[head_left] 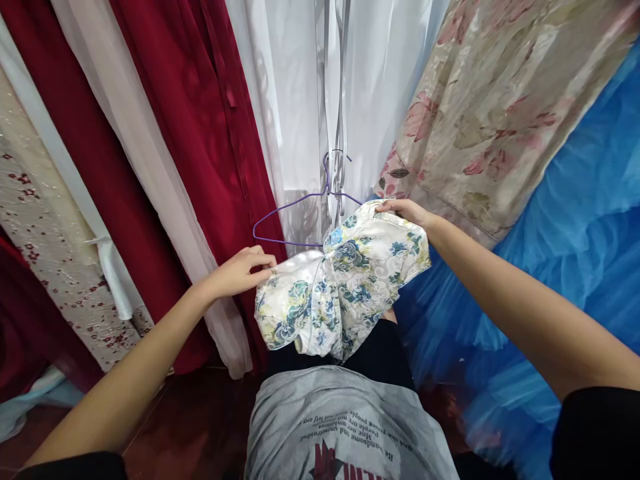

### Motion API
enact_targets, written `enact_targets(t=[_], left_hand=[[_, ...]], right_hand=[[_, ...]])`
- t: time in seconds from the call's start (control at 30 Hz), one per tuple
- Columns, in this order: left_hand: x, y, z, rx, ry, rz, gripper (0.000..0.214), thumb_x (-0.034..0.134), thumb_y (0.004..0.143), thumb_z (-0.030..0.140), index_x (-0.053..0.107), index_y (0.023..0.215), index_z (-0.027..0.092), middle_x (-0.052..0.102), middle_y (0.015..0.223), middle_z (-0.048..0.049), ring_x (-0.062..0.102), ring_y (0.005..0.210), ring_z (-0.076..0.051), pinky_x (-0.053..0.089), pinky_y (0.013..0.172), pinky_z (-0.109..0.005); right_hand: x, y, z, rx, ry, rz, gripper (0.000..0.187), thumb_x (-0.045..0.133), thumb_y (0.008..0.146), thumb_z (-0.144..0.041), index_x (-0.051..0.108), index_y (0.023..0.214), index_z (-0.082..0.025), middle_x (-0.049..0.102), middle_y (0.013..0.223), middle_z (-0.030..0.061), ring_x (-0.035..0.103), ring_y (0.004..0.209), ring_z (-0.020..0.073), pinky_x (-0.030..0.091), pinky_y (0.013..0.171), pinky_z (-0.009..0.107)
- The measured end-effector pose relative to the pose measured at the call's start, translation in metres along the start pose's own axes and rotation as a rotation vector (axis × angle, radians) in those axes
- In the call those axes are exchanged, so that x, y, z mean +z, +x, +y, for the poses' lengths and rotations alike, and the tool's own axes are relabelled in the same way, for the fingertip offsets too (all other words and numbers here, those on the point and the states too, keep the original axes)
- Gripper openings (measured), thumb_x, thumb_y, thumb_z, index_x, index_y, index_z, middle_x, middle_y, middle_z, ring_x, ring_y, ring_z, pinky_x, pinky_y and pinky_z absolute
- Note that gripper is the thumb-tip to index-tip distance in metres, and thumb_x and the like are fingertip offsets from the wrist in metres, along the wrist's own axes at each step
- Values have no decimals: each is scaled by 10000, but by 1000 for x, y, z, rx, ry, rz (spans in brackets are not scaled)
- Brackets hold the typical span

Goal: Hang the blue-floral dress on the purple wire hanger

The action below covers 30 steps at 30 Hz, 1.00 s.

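A short white garment with blue and green flowers (350,273) hangs partly on a purple wire hanger (290,203). The hanger's right arm runs inside the garment's right shoulder, while its left arm is bare. My left hand (245,270) pinches the garment's left shoulder edge, a little below the bare end of the hanger. At the other shoulder, my right hand (407,212) grips the cloth, perhaps with the hanger's end beneath; that part is hidden. The garment is held out above my lap.
Long dark red cloth (190,100) and white cloth (295,87) hang in front. At the right are a beige floral dress (490,113) and blue tulle (565,227). White ribbons (336,87) dangle by the hanger hook. A dark red floor (185,427) shows below.
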<state>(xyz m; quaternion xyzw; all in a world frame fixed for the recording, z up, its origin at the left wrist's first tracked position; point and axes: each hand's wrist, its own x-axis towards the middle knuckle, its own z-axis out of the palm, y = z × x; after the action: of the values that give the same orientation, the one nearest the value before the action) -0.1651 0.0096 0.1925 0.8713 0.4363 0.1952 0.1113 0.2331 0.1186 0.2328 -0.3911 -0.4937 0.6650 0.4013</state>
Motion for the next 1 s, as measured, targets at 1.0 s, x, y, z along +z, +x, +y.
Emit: enact_targets(t=[1.0], left_hand=[[15, 25, 39, 2, -1056, -119, 221, 556, 519, 173, 362, 622, 198, 325, 559, 30, 280, 516, -103, 185, 499, -263]], right_hand=[[-4, 0, -1, 79, -3, -70, 140, 581, 837, -174, 709, 818, -120, 749, 649, 98, 718, 550, 239, 616, 576, 328]])
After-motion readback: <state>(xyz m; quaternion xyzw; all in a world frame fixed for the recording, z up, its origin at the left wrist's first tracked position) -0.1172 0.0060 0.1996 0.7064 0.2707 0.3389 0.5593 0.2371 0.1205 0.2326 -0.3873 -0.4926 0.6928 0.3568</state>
